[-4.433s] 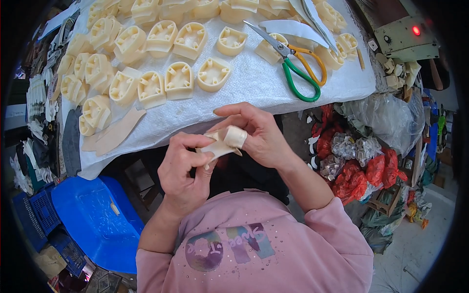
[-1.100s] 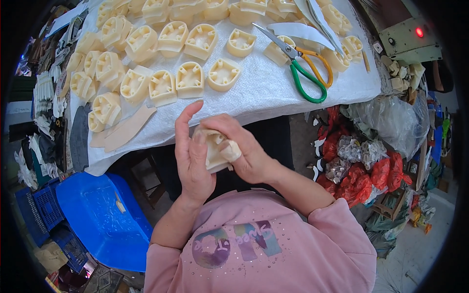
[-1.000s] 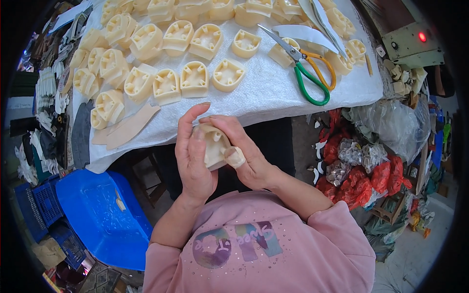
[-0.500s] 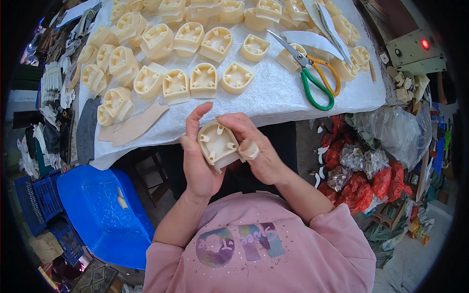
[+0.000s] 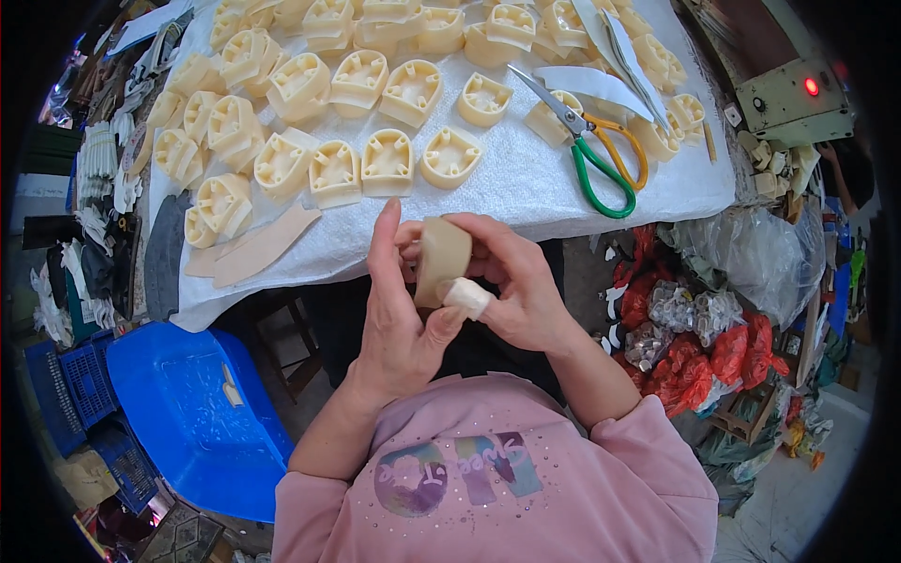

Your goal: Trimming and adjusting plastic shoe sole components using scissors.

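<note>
A cream plastic shoe heel [image 5: 443,255] is held between my two hands above my lap, its smooth curved outer wall turned up toward me. My left hand [image 5: 394,310] grips it from the left, with the thumb at its lower end and the index finger sticking up. Around the far and right side curl the fingers of my right hand [image 5: 514,286]. White wrapping [image 5: 467,297] covers the right thumb, which presses on the heel's lower end. The hollow side is hidden from view.
Several similar heels [image 5: 387,161] stand on the white cloth-covered table [image 5: 507,211]. Scissors [image 5: 584,131] with green and orange handles lie at the right, near white strips [image 5: 601,89]. Tan pieces [image 5: 267,246] rest at the front left edge. A blue tub [image 5: 202,422] is at lower left.
The heel has been turned from hollow side up to its curved outer wall showing. My right hand has shifted around its far side, and both hands still hold it.
</note>
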Tool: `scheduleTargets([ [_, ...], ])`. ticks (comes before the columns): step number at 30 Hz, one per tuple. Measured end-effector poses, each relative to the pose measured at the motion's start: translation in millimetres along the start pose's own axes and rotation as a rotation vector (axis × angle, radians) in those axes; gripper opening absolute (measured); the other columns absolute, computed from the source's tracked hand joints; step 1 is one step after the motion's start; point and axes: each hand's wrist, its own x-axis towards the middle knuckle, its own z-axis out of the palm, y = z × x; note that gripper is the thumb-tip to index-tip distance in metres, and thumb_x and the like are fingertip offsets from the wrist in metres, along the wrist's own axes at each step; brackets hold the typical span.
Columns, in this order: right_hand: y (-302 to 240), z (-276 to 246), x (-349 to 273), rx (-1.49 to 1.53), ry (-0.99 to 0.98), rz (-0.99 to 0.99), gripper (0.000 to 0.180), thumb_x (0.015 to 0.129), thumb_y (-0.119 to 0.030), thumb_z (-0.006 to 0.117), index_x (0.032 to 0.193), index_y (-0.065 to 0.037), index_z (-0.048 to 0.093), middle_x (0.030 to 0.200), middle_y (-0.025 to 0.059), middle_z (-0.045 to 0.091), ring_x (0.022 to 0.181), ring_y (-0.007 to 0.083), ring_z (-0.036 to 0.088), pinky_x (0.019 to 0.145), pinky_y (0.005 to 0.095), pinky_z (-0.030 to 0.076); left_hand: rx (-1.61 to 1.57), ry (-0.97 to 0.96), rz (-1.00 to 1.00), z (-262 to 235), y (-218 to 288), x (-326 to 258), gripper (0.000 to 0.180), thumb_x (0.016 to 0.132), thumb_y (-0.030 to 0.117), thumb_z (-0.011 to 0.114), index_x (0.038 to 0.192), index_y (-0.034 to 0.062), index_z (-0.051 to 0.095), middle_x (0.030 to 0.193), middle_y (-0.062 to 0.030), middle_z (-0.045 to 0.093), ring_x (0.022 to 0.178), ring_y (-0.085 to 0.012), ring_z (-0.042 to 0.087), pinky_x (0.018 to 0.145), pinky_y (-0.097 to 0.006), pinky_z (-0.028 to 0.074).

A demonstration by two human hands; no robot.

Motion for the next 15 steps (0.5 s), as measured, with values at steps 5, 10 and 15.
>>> scheduleTargets([
  [5, 10, -13, -1, -0.035, -0.043, -0.13, 0.041, 0.089, -0.021, 0.059, 0.125, -0.005, 0.05, 0.102, 0.0118, 0.055, 0.088, 0.0239, 0.058, 0.078, 0.0318, 0.048, -0.163, -0.195, -0.294, -20, -3, -1, 0.066, 0.077, 0.034, 0.075, 0.126, 0.0005, 0.046, 0.112, -0.013, 0.049, 0.095, -0.0222, 0.056, 0.077, -0.03, 0.047],
  [10, 1, -16, 14, -0.035, 0.047, 0.059, 0.03, 0.096, -0.027, 0.045, 0.097, -0.002, 0.062, 0.088, 0.0083, 0.062, 0.082, 0.0187, 0.059, 0.074, 0.0319, 0.047, 0.155, -0.217, -0.095, -20, 1, -2, 0.069, 0.059, -0.003, 0.08, 0.122, 0.0022, 0.05, 0.115, -0.0088, 0.052, 0.102, -0.0173, 0.055, 0.086, -0.029, 0.048],
  [15, -4, -32, 20, 0.253, -0.131, 0.349, 0.02, 0.092, -0.02, 0.054, 0.096, -0.001, 0.06, 0.079, 0.0022, 0.057, 0.072, 0.0093, 0.057, 0.063, 0.0317, 0.05, 0.372, -0.096, 0.117, -18, 10, 8, 0.064, 0.052, -0.004, 0.079, 0.112, 0.0038, 0.06, 0.101, -0.009, 0.058, 0.092, -0.0221, 0.058, 0.078, -0.031, 0.049],
])
